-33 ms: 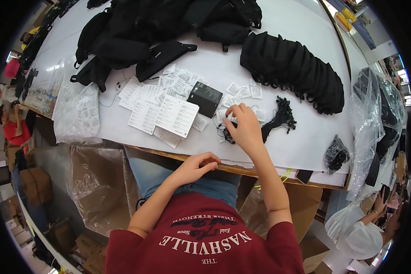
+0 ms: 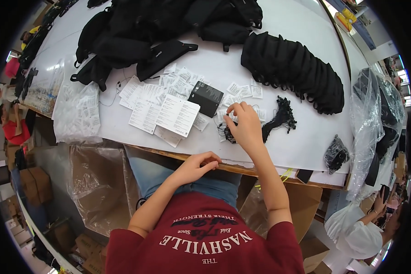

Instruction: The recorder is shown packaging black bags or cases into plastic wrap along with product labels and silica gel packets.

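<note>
My right hand [image 2: 245,125] is over the table, just above a small tangle of black cords [image 2: 227,132]. Its thumb and forefinger are apart, with no object visible between them; the other fingers curl. A bundle of black cords with small tips [image 2: 280,116] lies to its right. Beyond the fingertips are a folded black card [image 2: 206,98] and small white printed labels [image 2: 244,92]. My left hand [image 2: 197,167] is at the table's front edge, loosely curved and empty, thumb apart from the fingers. White printed sheets [image 2: 177,114] lie in a fanned pile beyond it.
Black fabric bags [image 2: 123,39] are heaped at the back, with a row of stacked black bags [image 2: 292,71] at right. A clear bag of labels [image 2: 78,114] sits left; a small plastic bag of black parts [image 2: 337,155] sits right. Plastic-lined cartons [image 2: 100,182] stand below the edge.
</note>
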Tool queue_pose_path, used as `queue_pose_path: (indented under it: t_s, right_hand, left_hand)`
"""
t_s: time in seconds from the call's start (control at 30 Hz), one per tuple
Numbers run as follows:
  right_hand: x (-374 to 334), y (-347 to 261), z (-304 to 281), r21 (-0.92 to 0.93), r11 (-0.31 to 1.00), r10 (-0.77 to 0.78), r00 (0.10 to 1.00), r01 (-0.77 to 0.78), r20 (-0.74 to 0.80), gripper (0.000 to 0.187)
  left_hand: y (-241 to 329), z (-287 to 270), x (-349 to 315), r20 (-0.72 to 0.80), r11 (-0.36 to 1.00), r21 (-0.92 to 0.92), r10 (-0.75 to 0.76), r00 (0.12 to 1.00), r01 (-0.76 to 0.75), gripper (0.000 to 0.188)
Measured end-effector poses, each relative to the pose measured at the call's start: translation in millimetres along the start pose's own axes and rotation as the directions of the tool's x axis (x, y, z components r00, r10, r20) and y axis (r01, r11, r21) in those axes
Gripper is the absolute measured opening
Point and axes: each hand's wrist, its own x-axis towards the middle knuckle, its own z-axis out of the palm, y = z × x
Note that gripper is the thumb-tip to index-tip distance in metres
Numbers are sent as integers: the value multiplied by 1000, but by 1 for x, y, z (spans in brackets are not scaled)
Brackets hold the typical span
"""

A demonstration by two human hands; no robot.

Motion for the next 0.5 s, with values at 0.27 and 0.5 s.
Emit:
queue_pose_path:
  t_s: [0.27, 0.5]
  right_hand:
    - [-10, -7, 22, -141, 980, -127, 986, 142, 111, 13]
    - [-14, -47, -41, 197, 980, 15, 999, -6, -46, 11]
  left_hand:
    - [-10, -4, -2, 3, 995, -79, 68, 998, -67, 19]
    - [32, -21, -29, -125, 967, 76, 251, 960, -244, 18]
